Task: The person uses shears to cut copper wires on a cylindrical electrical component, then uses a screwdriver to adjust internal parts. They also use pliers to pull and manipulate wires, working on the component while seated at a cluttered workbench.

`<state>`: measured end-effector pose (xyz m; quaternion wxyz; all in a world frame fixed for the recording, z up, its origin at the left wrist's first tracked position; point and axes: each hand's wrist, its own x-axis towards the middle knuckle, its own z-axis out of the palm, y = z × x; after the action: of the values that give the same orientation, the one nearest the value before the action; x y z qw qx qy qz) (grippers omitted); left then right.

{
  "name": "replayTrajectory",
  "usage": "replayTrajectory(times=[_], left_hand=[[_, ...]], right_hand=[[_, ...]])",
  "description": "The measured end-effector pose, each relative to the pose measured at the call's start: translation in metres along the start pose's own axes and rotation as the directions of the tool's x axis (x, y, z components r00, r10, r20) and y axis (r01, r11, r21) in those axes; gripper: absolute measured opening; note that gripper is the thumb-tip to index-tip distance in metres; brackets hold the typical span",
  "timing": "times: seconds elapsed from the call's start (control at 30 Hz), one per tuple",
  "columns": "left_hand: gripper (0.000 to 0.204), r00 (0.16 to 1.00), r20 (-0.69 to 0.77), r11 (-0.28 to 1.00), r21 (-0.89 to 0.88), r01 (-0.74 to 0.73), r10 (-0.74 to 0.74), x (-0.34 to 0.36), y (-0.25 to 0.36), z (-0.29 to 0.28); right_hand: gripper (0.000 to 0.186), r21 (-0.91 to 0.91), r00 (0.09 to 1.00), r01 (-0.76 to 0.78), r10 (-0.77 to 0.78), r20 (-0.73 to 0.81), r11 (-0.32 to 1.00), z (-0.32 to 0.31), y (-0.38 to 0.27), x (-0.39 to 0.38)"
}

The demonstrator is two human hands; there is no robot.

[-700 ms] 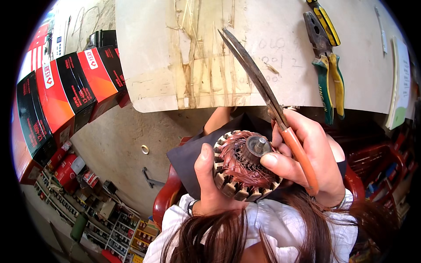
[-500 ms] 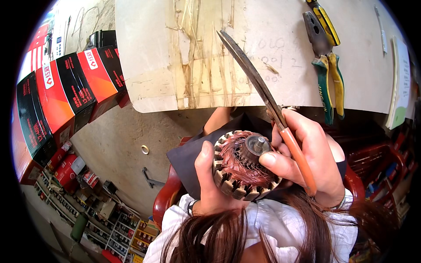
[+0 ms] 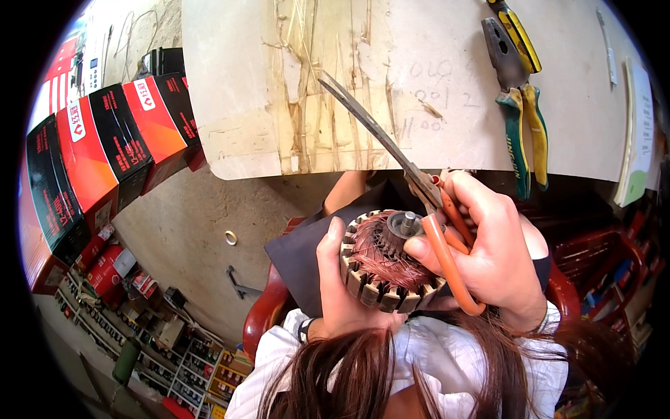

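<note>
A motor armature [image 3: 391, 269] with reddish copper windings, slotted rim and dark commutator is held over my lap, its shaft end tilted up. My left hand [image 3: 338, 283] is wrapped round its left side and underside, with the thumb upright along the rim. Long-bladed scissors [image 3: 377, 129] with orange handles are in my right hand [image 3: 492, 244]. Their blades look together and point up and left over the table edge. My right thumb lies by the commutator, and part of the right fingers is hidden behind the handles.
The worn table [image 3: 237, 91] begins just beyond my hands. On its right lie combination pliers [image 3: 516, 105], a yellow-black cutter [image 3: 520, 35] and a booklet [image 3: 635, 133]. Red-black boxes [image 3: 105, 146] stand at left. A dark cloth [image 3: 293, 244] covers my lap.
The scissors have turned in my right hand: their tips swung left and down, and both handles and the pivot now show. The armature has tilted slightly in my left hand.
</note>
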<state>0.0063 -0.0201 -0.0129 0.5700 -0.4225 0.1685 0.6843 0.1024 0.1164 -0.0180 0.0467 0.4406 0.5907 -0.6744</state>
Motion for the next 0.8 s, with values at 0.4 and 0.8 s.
replayTrajectory(times=[0.4, 0.8], left_hand=[[0.07, 0.992, 0.056, 0.977, -0.173, 0.122, -0.114, 0.0021, 0.0006, 0.0013], [0.061, 0.983, -0.179, 0.996, 0.092, -0.011, 0.028, 0.003, -0.0044, 0.0026]], right_hand=[[0.042, -0.08, 0.997, 0.077, -0.078, -0.011, 0.994, -0.0009, 0.0069, -0.0009], [0.041, -0.09, 0.995, 0.067, -0.073, -0.062, 0.994, -0.0001, 0.0082, -0.0076]])
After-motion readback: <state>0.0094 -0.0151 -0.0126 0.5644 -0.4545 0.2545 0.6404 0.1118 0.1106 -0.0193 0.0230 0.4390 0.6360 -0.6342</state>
